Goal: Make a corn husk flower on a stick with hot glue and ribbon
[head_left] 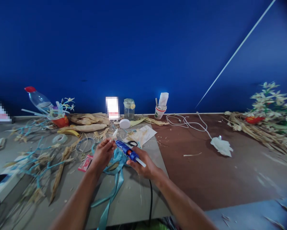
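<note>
Glue gun (127,150) (blue) sits gripped in right hand (143,165), nozzle meeting left hand (102,154).

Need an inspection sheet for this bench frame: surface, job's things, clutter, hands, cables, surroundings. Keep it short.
Surface: grey table top beside a brown board, both littered with husk scraps.
Job's things: blue glue gun, glue stick poking out the back; small pale husk piece at its nozzle; light blue ribbon under the hands.
Clutter: dried corn husks, glass jar, paper cup, plastic bottle, tape roll, scissors.
Hands: left hand pinches the husk piece; right hand grips the glue gun.
Cables: black cord runs off the near edge; white cable loops on the board.
Surroundings: blue wall; husk flowers at right.
</note>
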A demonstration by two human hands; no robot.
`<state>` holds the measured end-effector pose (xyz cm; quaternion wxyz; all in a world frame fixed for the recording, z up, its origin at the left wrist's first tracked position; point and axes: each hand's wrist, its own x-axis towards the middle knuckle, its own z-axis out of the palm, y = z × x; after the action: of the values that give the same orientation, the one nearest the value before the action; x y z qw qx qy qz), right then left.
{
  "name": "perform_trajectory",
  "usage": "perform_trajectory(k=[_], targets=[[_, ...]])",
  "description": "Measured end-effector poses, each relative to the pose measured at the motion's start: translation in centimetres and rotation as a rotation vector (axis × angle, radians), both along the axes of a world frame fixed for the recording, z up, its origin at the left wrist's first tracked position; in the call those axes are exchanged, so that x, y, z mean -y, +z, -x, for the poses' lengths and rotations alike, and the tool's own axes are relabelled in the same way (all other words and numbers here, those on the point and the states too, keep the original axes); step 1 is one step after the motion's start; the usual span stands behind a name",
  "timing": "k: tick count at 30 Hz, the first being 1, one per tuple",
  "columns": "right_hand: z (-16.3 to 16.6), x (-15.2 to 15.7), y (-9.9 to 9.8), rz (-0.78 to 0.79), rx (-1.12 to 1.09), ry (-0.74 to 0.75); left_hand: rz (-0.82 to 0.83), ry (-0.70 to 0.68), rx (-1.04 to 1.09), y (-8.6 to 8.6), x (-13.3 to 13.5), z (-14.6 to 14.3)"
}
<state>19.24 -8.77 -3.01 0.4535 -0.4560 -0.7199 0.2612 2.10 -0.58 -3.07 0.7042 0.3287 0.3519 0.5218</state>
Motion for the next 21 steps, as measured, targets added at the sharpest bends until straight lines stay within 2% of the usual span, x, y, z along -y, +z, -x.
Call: perform_trajectory(k=[7,11,16,21], targets=[[0.1,0.2,0.3,-0.041,0.046,0.030,-0.020,0.009,0.017,-0.5,-0.4,0.2],[0.1,0.3,0.6,-0.086,0.003,0.000,-0.012,0.024,0.051,-0.6,-0.4,0.2],[-0.4,0.3,1.2,-0.122,-0.030,-0.164,-0.011,0.021,0.071,-0.1,-0.3,0.1],[-1.8,0.7,1.6,-0.048,0.150,-0.372,-0.044,0.014,0.027,-0.3,-0.3,-0.1]])
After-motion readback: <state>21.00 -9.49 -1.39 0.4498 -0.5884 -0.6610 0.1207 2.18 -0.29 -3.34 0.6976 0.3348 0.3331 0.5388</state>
